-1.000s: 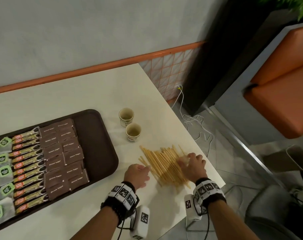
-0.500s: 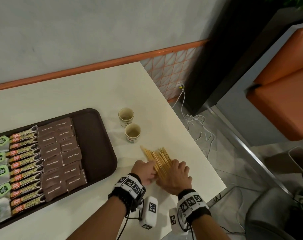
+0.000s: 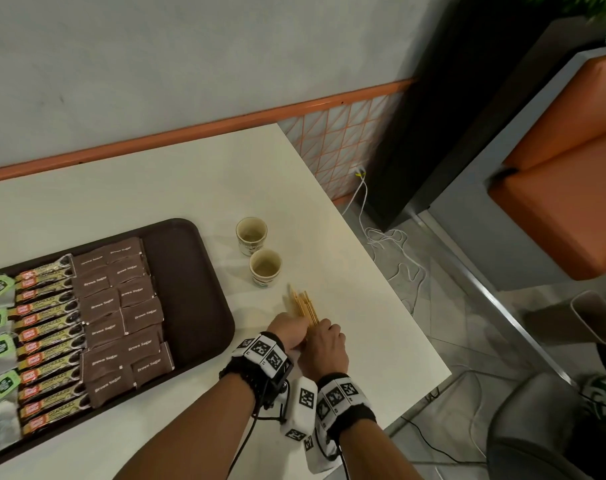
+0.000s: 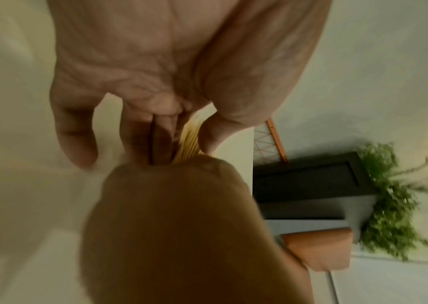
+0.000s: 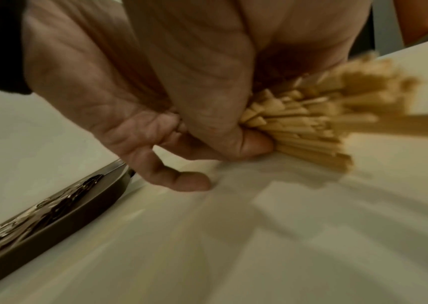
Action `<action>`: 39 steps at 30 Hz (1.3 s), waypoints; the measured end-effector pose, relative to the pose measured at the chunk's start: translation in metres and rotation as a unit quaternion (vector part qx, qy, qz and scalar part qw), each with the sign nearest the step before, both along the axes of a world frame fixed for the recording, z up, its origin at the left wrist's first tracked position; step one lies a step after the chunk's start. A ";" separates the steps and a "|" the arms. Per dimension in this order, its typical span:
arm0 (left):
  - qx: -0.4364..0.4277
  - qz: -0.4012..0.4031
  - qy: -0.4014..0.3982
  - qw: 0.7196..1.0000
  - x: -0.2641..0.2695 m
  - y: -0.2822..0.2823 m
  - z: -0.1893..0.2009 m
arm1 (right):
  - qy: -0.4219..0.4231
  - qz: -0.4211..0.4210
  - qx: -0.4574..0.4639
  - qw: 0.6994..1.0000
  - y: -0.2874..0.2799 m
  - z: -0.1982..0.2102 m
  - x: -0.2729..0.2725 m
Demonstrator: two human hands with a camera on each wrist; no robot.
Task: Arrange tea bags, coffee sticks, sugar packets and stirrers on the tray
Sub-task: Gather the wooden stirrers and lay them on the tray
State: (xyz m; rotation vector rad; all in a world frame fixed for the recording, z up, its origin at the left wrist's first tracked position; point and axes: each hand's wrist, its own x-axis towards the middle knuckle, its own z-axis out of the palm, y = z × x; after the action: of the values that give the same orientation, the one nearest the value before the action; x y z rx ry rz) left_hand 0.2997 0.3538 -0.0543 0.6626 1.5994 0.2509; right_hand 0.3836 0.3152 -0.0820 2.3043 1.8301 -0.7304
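Both hands point(image 3: 306, 341) around stirrers point(image 3: 306, 304) (bunched)

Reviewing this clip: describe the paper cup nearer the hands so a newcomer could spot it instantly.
Start at the dark brown tray on the white table; just off its right edge stand two small paper cups. The nearer paper cup is the lower one, sitting closest to the tips of the wooden stirrers.

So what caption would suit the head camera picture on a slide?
Both hands, left hand and right hand, gather wooden stirrers beside a tray.
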 end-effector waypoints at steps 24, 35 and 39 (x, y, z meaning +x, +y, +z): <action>0.034 -0.169 0.104 0.980 -0.025 -0.007 -0.006 | 0.001 -0.033 -0.028 0.999 0.005 0.015 -0.014; 0.011 -0.217 0.048 0.975 -0.060 -0.028 -0.020 | 0.152 -0.151 -0.093 0.972 0.031 0.026 0.030; 0.063 -0.204 0.096 0.972 -0.064 -0.035 -0.004 | 0.216 -0.184 -0.090 0.955 0.033 0.032 0.046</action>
State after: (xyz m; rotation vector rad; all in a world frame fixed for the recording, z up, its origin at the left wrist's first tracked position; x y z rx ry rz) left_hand 0.2353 0.3186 -0.0585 1.1225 1.5976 -0.0176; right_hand 0.4294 0.3479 -0.0503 2.5343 1.3850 -1.4891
